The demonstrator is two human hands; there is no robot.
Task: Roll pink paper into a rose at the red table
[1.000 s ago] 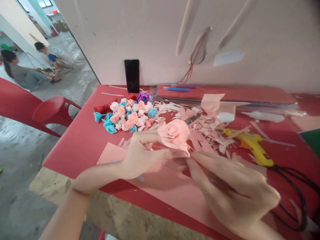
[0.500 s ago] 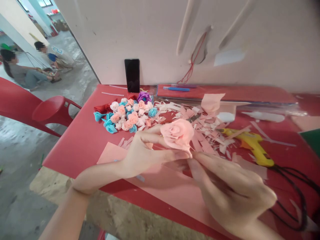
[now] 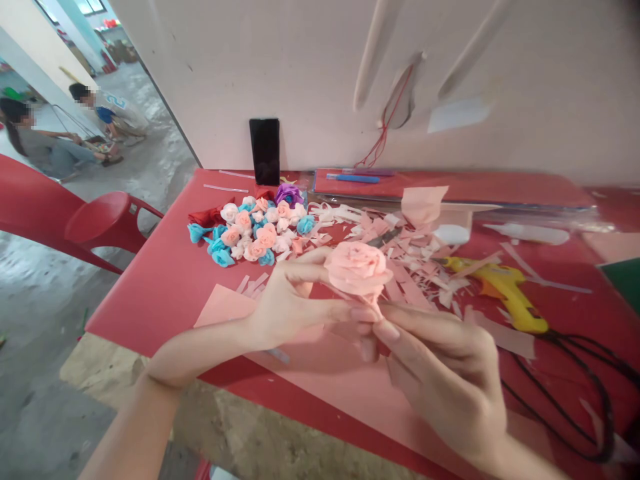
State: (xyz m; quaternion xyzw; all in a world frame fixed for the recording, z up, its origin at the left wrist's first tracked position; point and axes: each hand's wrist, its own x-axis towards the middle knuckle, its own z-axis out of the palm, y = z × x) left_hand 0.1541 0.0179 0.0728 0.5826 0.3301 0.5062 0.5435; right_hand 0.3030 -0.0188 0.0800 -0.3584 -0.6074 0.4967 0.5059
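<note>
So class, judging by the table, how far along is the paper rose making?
Done: a pile of small finished roses. In hand: a larger pink paper rose, left hand holding it, right hand pinching its base. Left: an uncut pink sheet; the glue gun lies unused.

A pale cream wall (image 3: 300, 73) fills the upper picture from eleven to two o'clock, scuffed in places, with long pale streaks running down it at one o'clock. Against its foot stands a red table (image 3: 165, 280) that spreads over the middle and lower right. At nine o'clock sits a red plastic chair (image 3: 95, 223) on a grey, stained concrete floor (image 3: 35, 373). Below the table edge, at six o'clock, the ground is sandy brown. At ten o'clock the floor runs back into an open, daylit area where two people (image 3: 65, 133) sit low on the ground, with pale teal walls (image 3: 75, 33) and a window behind them
</note>
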